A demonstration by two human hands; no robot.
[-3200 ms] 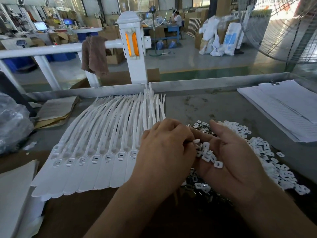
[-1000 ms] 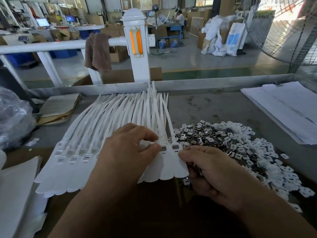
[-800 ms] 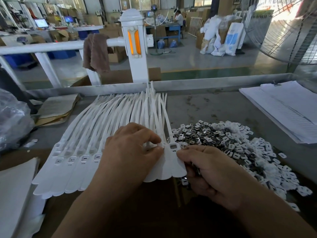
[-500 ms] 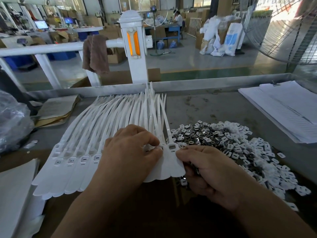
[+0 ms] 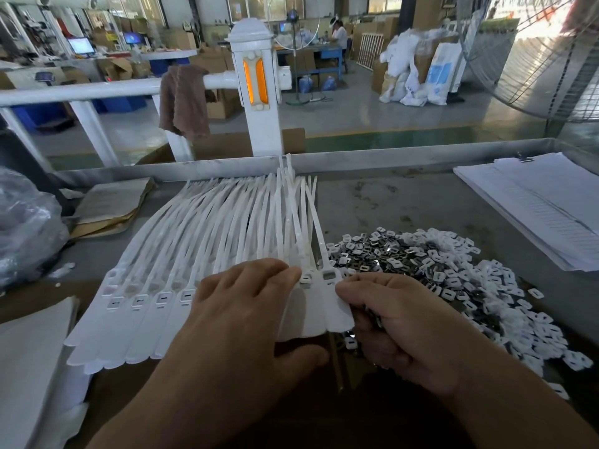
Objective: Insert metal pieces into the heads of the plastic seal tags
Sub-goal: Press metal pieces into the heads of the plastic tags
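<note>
Now the hands are no longer meeting over the pile of metal pieces (image 5: 372, 254) at 3 o'clock. The left hand (image 5: 246, 306) is lying flat, fingers straight, pressing the fanned seal tags (image 5: 201, 241) at 10 o'clock on the desk (image 5: 405, 202). The right hand (image 5: 398, 322) is curling round what look like spare pieces, thumb touching the rightmost head (image 5: 330, 274). Probably that insert is going in, more heads waiting. Counting: two hands, six slotted heads showing clearly, others hidden; one pile, uncountable.
</note>
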